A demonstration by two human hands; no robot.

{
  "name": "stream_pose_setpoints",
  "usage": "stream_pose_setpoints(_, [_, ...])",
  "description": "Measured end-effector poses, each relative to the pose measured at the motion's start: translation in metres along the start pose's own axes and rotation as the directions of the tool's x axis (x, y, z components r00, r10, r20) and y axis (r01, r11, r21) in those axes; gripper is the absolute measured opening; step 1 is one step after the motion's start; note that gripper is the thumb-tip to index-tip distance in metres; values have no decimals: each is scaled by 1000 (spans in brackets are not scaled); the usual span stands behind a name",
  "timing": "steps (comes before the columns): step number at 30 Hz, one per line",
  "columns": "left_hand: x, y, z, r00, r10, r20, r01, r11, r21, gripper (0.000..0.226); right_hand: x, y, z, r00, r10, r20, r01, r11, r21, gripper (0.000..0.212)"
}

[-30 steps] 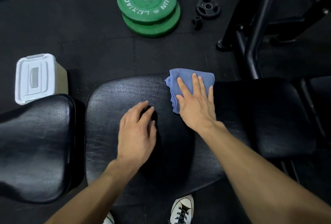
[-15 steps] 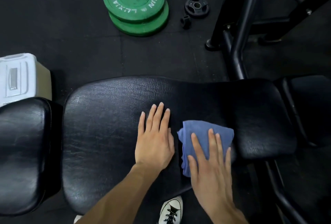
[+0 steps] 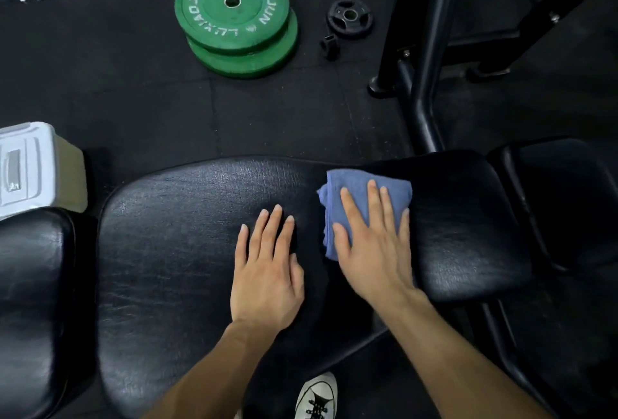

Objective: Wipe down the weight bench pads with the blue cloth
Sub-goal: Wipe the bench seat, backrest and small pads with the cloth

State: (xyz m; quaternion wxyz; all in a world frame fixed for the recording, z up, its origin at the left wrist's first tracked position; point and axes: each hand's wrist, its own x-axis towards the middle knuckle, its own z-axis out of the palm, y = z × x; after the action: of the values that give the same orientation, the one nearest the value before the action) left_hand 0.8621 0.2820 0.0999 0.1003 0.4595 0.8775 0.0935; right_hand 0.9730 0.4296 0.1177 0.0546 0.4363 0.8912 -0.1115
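Note:
A folded blue cloth (image 3: 354, 191) lies on the black bench pad (image 3: 174, 251), near the pad's far edge and right of its middle. My right hand (image 3: 374, 244) presses flat on the cloth with straight, spread fingers, covering its near half. My left hand (image 3: 267, 271) rests flat on the bare pad just left of the cloth, fingers straight. A second black pad (image 3: 30, 301) sits to the left across a narrow gap, and a darker pad (image 3: 568, 197) adjoins on the right.
Two stacked green weight plates (image 3: 234, 17) lie on the black floor beyond the bench, with a small black plate (image 3: 349, 18) beside them. A black steel frame (image 3: 424, 50) rises at the right. A white lidded box (image 3: 30, 167) stands at left. A white shoe (image 3: 316, 397) shows below the pad.
My right hand has pushed the cloth from the pad's near edge away toward its far edge. My left hand has stayed flat on the pad beside it.

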Motion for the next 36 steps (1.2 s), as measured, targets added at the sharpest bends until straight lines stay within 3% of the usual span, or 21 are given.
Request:
stream_pose_setpoints(5, [0,-1,1,1000,2,0,-2,1000,-3,61,53,6,-12,996,50,69,-52,998,27,64])
stream_pose_setpoints(11, [1,0,2,1000,-3,13,2,1000,21,61,43,5,-4,998,58,-9,-58,997,46,68])
stream_pose_setpoints(26, [0,-1,5,1000,7,-14,-7,1000,19,62,-94,38,11,988,152,14,-152,988,13,62])
stream_pose_setpoints(36, [0,11,-3,1000,-5,25,3,998,56,62,-21,61,-7,989,126,72,-127,992,13,64])
